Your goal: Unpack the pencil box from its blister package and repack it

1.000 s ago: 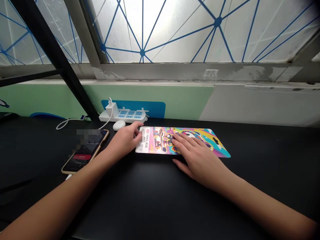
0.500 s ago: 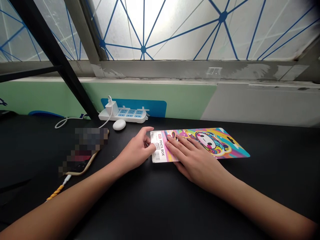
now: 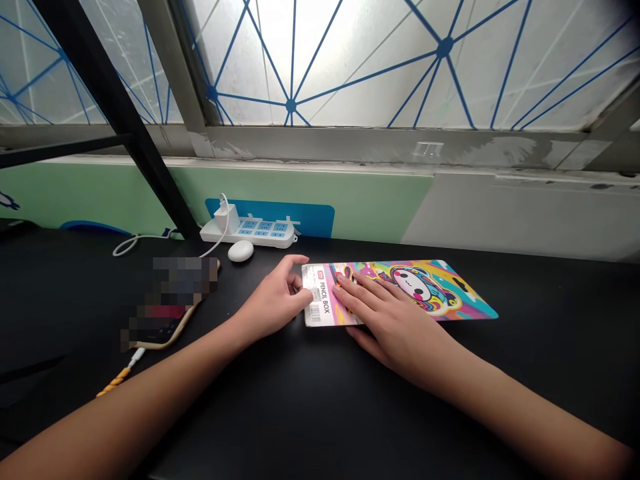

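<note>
A flat, brightly coloured pencil box package lies on the black tabletop, with a cartoon character on its face and a white label with a barcode at its left end. My left hand is at that end, its thumb on the label's edge, the index finger reaching the far corner and the other fingers curled by the edge. My right hand rests flat across the middle of the package, fingers stretched out and thumb at the near edge. It covers part of the printed picture.
A phone with blurred screen lies left, a cable at its near end. Behind stand a white power strip with a plugged-in charger and a small white rounded case. A black post slants at the left.
The view has shifted slightly, so the background sits a little lower and to the right. Both hands keep practically the same place on the package.
</note>
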